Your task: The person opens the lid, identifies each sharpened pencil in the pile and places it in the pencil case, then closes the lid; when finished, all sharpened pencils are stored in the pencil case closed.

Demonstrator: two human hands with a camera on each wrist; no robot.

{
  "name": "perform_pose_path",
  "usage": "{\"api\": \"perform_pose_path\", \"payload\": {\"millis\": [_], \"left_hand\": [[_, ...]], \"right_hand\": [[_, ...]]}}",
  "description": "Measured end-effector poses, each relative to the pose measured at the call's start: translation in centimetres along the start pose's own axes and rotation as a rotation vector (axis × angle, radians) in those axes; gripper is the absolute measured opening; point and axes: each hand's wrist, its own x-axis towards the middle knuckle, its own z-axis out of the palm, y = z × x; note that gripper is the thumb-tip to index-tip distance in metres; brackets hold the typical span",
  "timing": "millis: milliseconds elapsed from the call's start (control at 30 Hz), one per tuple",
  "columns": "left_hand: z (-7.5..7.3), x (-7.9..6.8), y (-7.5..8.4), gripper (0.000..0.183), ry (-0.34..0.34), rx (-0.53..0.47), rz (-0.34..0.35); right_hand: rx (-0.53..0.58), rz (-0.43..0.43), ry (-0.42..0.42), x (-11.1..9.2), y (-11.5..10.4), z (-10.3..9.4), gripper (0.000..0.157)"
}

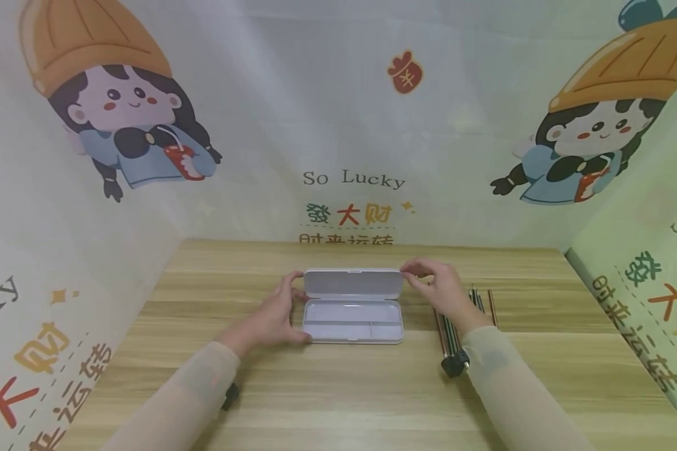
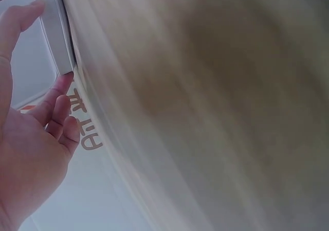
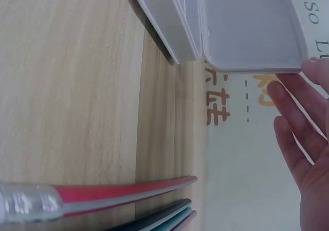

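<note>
The pencils [image 1: 448,331] on the right are hard for me to count, since the right forearm and a black block [image 1: 455,363] by that wrist cover parts of them; the right wrist's view catches some close up, one red with a grey stripe, its shiny end cut off. The far side of the raised lid [image 1: 352,285] is out of my sight, and I can't make out how far the left fingers reach behind the case. In the left wrist's view only the left end of the case shows.

The pencil case [image 1: 352,332] lies open on the far half of the table, between the two hands, its lid up along the far side and its tray split by a long divider and a short one towards the right. The left hand [image 1: 273,313] grasps its left end, thumb at the near corner, fingers spread to the far one. The right hand [image 1: 442,288] is raised over the pencils, pinching the lid's upper right corner between thumb and fingertips, the other fingers loosely bent. Both forearms, in pale sleeves [image 1: 519,382], come in from the near side.

The table [image 1: 327,401] is light striped wood. Pale cloth [image 1: 282,125] hangs on the far, left and right sides, printed with cartoon girls in orange hats and "So Lucky".
</note>
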Motion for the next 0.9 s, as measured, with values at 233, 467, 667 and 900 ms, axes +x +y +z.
{"api": "perform_pose_path", "payload": {"millis": [233,467,667,900], "left_hand": [[0.4,0.0,-0.1,0.138,0.047,0.002,0.074],[0.2,-0.3,0.3,0.132,0.019,0.014,0.023],[0.0,-0.3,0.5,0.106,-0.055,0.061,-0.025],[-0.1,-0.1,0.2,0.084,-0.086,0.147,0.007]], "right_hand": [[-0.092,-0.033,0.035,0.1,0.1,0.2,0.014],[-0.083,-0.015,-0.001,0.1,0.2,0.4,0.023],[-0.068,0.033,-0.063,0.2,0.7,0.7,0.038],[-0.077,0.088,-0.122,0.5,1.1,0.9,0.051]]}}
